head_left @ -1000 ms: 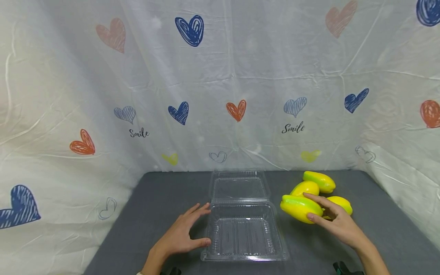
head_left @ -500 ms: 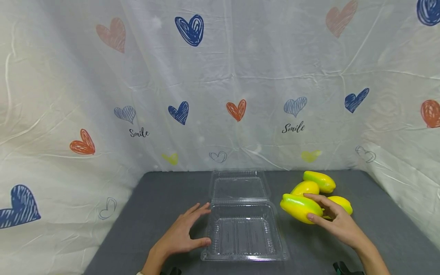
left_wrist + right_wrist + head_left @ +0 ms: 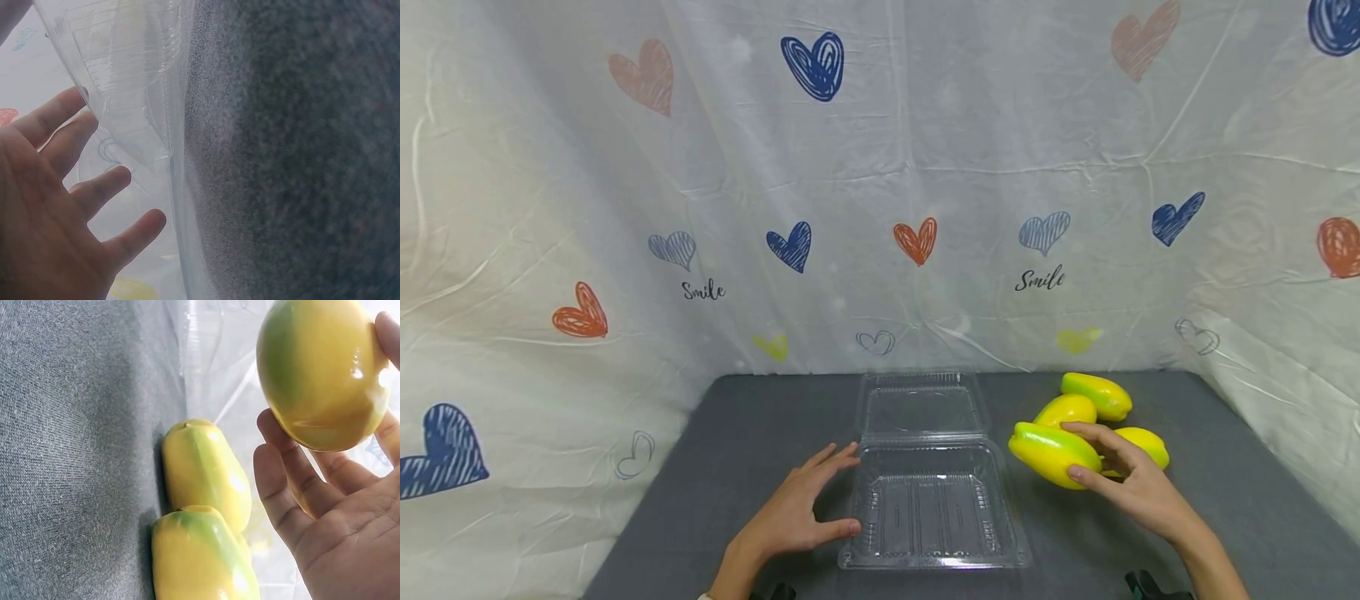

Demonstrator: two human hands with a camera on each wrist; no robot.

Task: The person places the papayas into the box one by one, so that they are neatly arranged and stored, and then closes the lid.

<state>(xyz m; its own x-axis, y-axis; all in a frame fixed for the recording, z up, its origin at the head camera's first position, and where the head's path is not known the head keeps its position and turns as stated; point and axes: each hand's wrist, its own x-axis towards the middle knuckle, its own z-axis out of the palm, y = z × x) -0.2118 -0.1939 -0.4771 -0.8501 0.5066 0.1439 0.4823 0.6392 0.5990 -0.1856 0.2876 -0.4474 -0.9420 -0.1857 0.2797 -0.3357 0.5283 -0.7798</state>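
Observation:
My right hand [image 3: 1142, 493] holds a yellow-green papaya [image 3: 1052, 455] between thumb and fingers, to the right of the clear plastic clamshell box [image 3: 936, 562]. The right wrist view has this papaya [image 3: 322, 375] lifted off the grey surface, its rounded end showing. On the box's left side my left hand [image 3: 792, 510] is spread, thumb and fingertips right at the rim. From the left wrist, the fingers [image 3: 103, 187] look straight and apart beside the clear wall [image 3: 131, 81]. The box lies with its lid [image 3: 925, 410] folded back, and nothing is inside.
Behind the held fruit are more papayas: one at the back [image 3: 1097, 396], one in the middle [image 3: 1066, 411] and one partly hidden by the right hand [image 3: 1144, 446]. A white curtain [image 3: 850, 167] printed with hearts stands behind the grey table [image 3: 760, 417].
The papaya in my right hand has shifted very slightly to the left. My left hand and the box stay where they were.

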